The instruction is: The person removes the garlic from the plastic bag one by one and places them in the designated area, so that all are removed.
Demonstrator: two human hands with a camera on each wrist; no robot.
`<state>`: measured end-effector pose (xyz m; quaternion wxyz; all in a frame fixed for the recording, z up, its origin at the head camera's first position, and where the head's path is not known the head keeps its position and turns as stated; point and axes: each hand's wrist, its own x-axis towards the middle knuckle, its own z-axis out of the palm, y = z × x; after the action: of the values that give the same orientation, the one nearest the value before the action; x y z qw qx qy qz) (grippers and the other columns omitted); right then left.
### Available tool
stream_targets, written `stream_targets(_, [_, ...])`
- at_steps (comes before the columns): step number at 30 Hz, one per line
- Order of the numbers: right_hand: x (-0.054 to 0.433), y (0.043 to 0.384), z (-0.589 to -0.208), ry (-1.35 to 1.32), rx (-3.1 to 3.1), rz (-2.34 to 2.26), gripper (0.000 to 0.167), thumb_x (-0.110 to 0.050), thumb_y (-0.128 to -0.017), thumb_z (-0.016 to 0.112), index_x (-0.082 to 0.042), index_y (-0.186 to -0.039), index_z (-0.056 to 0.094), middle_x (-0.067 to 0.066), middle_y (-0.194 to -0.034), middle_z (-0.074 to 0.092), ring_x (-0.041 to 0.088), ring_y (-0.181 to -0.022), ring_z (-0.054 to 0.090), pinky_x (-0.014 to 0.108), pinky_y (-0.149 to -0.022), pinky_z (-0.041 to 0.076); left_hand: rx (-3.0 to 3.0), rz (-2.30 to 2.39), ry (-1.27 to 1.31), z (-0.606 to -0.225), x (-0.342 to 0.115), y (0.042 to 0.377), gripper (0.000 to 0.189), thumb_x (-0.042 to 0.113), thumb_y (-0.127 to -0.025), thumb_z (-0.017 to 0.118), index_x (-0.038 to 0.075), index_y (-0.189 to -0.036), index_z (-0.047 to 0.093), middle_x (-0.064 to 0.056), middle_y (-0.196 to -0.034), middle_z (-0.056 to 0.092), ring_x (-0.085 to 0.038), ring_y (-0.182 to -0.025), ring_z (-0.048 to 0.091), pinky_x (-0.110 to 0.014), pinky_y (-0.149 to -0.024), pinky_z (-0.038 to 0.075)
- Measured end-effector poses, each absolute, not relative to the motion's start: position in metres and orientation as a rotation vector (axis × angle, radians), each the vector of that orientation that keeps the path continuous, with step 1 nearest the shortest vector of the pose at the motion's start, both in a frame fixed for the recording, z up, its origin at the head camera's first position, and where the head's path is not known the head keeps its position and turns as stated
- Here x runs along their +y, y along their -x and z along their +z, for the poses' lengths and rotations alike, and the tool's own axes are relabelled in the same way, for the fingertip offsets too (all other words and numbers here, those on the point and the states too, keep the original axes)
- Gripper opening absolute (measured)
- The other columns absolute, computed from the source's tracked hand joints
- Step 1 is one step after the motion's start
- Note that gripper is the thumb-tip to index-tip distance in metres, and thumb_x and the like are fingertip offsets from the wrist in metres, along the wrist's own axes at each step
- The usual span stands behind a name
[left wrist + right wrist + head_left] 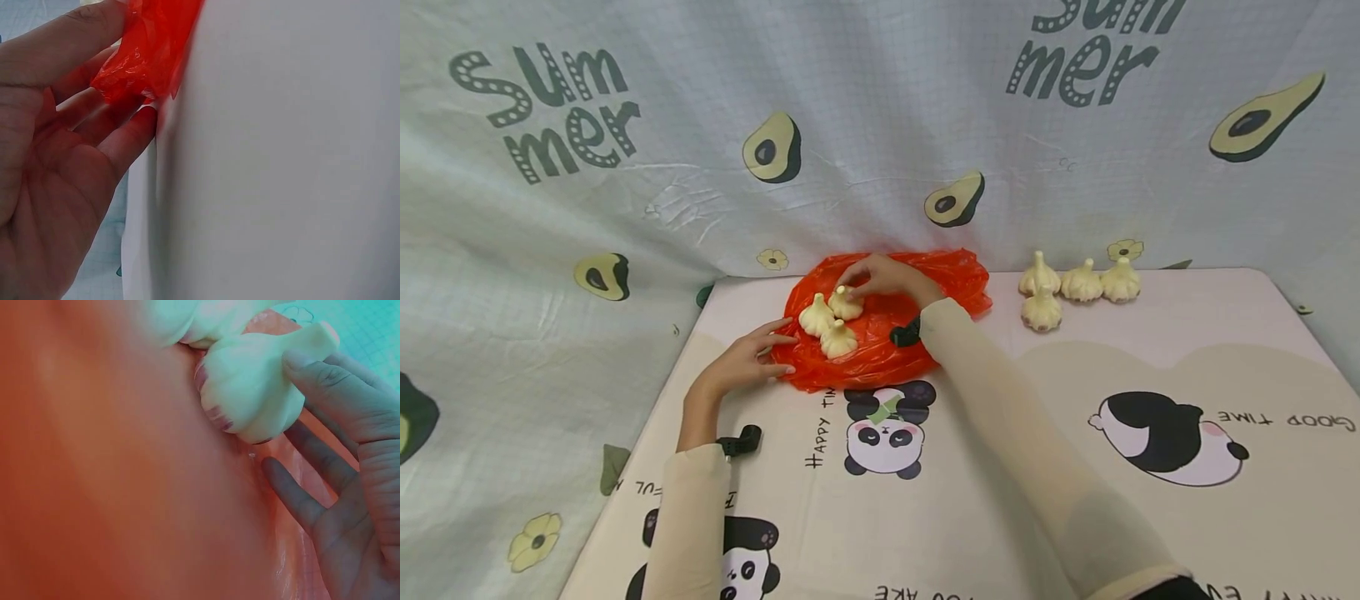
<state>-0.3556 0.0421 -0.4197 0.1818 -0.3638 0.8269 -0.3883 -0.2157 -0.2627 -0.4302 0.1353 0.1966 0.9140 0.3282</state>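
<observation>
A red plastic bag (pixel 887 358) lies spread flat at the back of the table. Three garlic bulbs sit together on its left part, among them a left bulb (pixel 816 317) and a front bulb (pixel 838 340). My right hand (pixel 883 279) reaches over the bag and pinches the back bulb (pixel 250 387) between thumb and fingers, close beside the other two. At the bag's left edge, my left hand (pixel 745 358) has its fingers spread, touching the crumpled plastic (pixel 147 56) in the left wrist view.
Several more garlic bulbs (pixel 1081 282) stand in a cluster at the back right of the table, one (pixel 1041 312) in front of the others. A patterned cloth (pixel 865 125) hangs behind the table's back edge. Panda prints (pixel 886 446) mark the tabletop.
</observation>
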Motion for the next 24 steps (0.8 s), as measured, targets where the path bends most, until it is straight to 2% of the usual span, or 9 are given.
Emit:
stream_targets(8, [0.047,0.351,-0.413,1.054,2.283,-1.197,0.03,-0.016,-0.096,0.072,-0.006,-0.124,0.072,0.008,-0.122,0.071,0.022,-0.115,0.063,0.03,-0.104,0.05,2.65,0.954,-0.579,-0.432,-0.262,0.216,0.054,0.022,-0.09,0.079,-0.002,-0.135,0.062,-0.013,-0.163,0.032,-0.039,-0.15,0.026,-0.057,-0.119,0.029])
stream_targets(17, [0.049,0.339,-0.396,1.013,2.188,-1.372,0.026,-0.013,-0.098,0.069,-0.005,-0.123,0.069,0.009,-0.126,0.068,0.023,-0.12,0.062,0.034,-0.102,0.053,2.651,0.964,-0.558,-0.43,-0.262,0.215,0.053,0.019,-0.09,0.078,-0.002,-0.136,0.061,-0.013,-0.164,0.031,-0.039,-0.149,0.027,-0.056,-0.117,0.033])
stream_targets(24, [0.054,0.322,-0.386,1.073,2.034,-1.435,0.021,-0.011,-0.101,0.063,-0.004,-0.12,0.059,0.011,-0.13,0.066,0.023,-0.117,0.062,0.036,-0.096,0.056,2.638,0.974,-0.56,-0.431,-0.262,0.215,0.053,0.019,-0.091,0.077,-0.003,-0.136,0.061,-0.014,-0.164,0.031,-0.04,-0.148,0.03,-0.056,-0.114,0.038])
